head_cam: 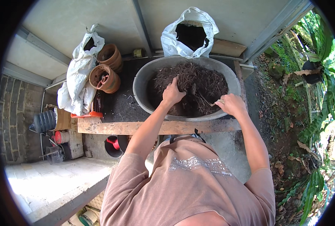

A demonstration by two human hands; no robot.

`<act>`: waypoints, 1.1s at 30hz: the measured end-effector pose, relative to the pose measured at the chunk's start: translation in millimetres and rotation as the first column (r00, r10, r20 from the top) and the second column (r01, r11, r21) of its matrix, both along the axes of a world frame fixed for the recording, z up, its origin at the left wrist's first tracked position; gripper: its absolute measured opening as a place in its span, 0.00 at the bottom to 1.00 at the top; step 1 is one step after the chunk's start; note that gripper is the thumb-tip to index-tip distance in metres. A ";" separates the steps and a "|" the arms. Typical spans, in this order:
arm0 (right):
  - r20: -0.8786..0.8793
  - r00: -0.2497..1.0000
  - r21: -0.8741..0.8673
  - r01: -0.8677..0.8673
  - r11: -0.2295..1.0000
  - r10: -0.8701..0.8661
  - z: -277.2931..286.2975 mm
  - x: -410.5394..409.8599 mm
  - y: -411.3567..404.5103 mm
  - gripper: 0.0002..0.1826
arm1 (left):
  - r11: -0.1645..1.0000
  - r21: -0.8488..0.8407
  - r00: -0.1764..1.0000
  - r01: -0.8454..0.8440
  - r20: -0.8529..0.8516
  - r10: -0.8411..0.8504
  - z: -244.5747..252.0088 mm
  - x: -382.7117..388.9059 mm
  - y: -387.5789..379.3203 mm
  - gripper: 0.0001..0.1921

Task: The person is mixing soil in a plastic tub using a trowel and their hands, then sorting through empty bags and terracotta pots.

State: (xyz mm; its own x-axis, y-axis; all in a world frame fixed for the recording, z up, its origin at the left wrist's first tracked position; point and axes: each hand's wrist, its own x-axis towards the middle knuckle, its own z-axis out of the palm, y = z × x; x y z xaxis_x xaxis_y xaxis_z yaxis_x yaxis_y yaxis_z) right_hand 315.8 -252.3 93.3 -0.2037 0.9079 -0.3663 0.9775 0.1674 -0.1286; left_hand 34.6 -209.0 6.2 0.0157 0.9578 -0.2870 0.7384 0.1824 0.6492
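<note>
A wide grey oval tub (139, 97) stands in front of me, holding dark soil and fibrous root clumps. My left hand (173, 92) is inside it, thumb and index finger spread against a large clump of matted roots (184, 74); its other fingers are partly hidden. At the tub's right front rim, my right hand (231, 104) pinches a thin pale stem-like piece (218, 101). Whether this piece is a root, a stem or a tool handle cannot be made out. A second mass of roots and soil (212, 80) fills the tub's right side.
Behind the tub stands an open white woven sack (170, 42) of dark soil. Terracotta pots (108, 82) and another white sack (78, 76) stand left, beside an orange-red crate (91, 114). The workbench's wooden front edge (113, 127) runs before me. Ferns (325, 93) grow right.
</note>
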 end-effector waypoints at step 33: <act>-0.032 0.986 -0.237 -0.164 0.958 0.161 -63.1 -261.1 20.6 0.15 | 0.837 0.496 0.972 -0.231 0.143 0.184 -14.9 -123.8 -24.2 0.14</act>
